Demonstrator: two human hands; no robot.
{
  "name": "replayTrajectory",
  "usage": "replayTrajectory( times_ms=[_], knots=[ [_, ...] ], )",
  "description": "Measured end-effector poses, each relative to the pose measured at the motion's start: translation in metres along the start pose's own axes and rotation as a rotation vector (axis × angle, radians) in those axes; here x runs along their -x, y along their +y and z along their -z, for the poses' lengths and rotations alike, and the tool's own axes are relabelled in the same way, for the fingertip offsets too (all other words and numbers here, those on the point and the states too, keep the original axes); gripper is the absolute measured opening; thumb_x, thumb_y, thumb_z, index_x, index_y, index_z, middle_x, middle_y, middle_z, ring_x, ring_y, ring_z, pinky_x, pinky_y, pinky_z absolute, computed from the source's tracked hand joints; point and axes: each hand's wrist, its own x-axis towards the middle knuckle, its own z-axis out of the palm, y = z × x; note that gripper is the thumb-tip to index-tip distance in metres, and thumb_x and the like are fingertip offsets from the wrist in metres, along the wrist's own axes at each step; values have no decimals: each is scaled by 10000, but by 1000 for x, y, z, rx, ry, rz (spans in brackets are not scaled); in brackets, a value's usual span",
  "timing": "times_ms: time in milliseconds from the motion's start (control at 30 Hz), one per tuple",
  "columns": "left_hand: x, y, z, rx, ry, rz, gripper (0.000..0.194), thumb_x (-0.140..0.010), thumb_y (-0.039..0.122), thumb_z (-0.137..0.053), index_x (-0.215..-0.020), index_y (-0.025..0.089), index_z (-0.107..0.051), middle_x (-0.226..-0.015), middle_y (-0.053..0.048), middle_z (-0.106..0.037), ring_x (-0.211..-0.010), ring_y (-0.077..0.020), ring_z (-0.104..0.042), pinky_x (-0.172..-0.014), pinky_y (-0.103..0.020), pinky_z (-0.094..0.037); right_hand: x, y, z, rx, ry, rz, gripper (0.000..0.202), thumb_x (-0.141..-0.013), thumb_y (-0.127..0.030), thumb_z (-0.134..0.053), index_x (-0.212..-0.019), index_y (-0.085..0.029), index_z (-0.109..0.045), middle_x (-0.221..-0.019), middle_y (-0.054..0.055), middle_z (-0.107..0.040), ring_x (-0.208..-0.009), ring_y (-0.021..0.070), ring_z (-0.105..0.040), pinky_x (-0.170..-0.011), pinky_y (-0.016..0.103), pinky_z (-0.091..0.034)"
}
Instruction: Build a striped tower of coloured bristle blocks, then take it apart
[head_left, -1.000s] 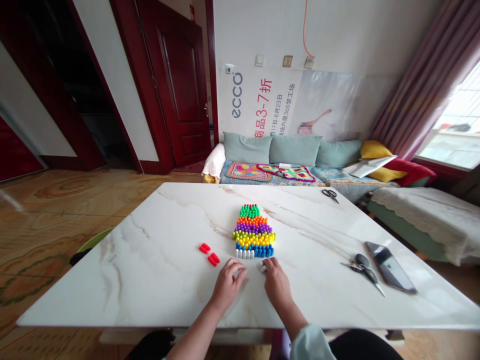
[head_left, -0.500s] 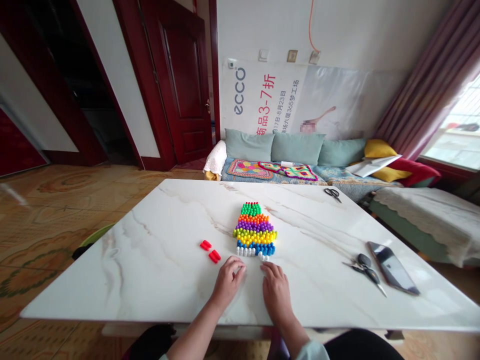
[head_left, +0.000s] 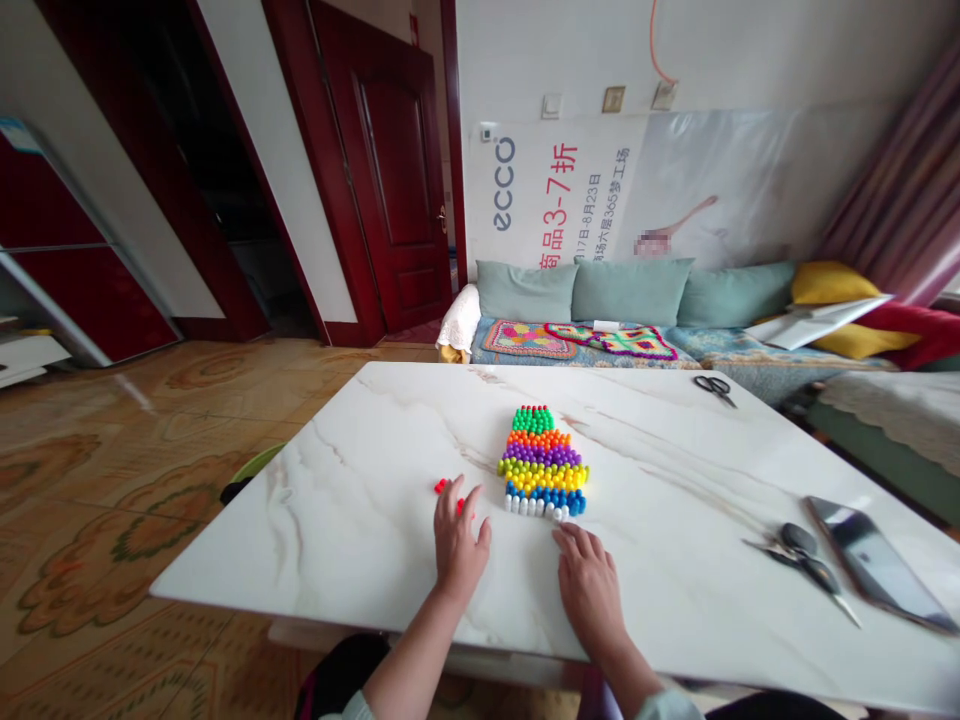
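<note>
Rows of small coloured pieces lie together on the white marbled table, red and green at the far end, then orange, purple, yellow, blue and white nearest me. My left hand is over the red pieces left of the rows, its fingers spread and partly covering them. At the near right end of the white row is my right hand, its fingertips close together beside the last white piece. Whether those fingers hold anything is too small to tell.
At the right lie a phone and a pair of pliers or cutters with black handles. Black scissors rest near the far right table edge. Behind the table stands a sofa with green cushions.
My left hand has moved left and forward onto the red pieces and its fingers have opened. My right hand stays by the white row, where the white pieces sit closer together. The view has turned left.
</note>
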Motion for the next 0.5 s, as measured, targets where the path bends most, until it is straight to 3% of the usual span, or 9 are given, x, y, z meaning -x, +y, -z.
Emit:
replayTrajectory(
  times_ms=[67,100,233,400,500],
  knots=[
    [-12,-15,5,-134,-82,51,575,-756,284,-673,-1305,222,-516,-1422,-125,-376,-1366,-368,-237,-1088,-530,-282,-1,-1,2,1,-14,-2,358,-859,-81,-400,-1138,-178,-602,-1236,84,-580,-1083,232,-501,-844,355,-412],
    [-18,-22,6,-172,-149,48,572,-744,325,-692,-1286,230,-537,-1416,-123,-384,-1345,-370,-268,-1078,-518,-294,-1,-2,3,3,-18,-3,359,-859,-80,-398,-1137,-176,-603,-1235,84,-579,-1084,231,-500,-846,355,-410],
    [-24,-33,7,-245,-293,-57,332,-834,321,-593,-1163,273,-612,-1238,-76,-527,-1134,-258,-471,-987,-392,-388,-1,-4,4,7,-18,-3,374,-844,-72,-409,-1140,-187,-605,-1235,87,-576,-1079,230,-505,-846,354,-410],
    [-6,-11,-1,-274,-414,-133,213,-876,150,-466,-1011,215,-617,-951,-45,-633,-906,-184,-590,-793,-270,-434,-2,-4,-1,-39,-24,-14,400,-824,-48,-406,-1149,-180,-599,-1240,100,-573,-1093,239,-499,-863,368,-408],
    [3,7,-7,-293,-474,-109,216,-920,202,-409,-1008,205,-606,-858,-42,-681,-800,-189,-645,-680,-260,-432,-2,-8,-1,-82,-35,-33,392,-834,-48,-395,-1147,-178,-594,-1232,106,-577,-1099,245,-497,-888,385,-406]
  ],
)
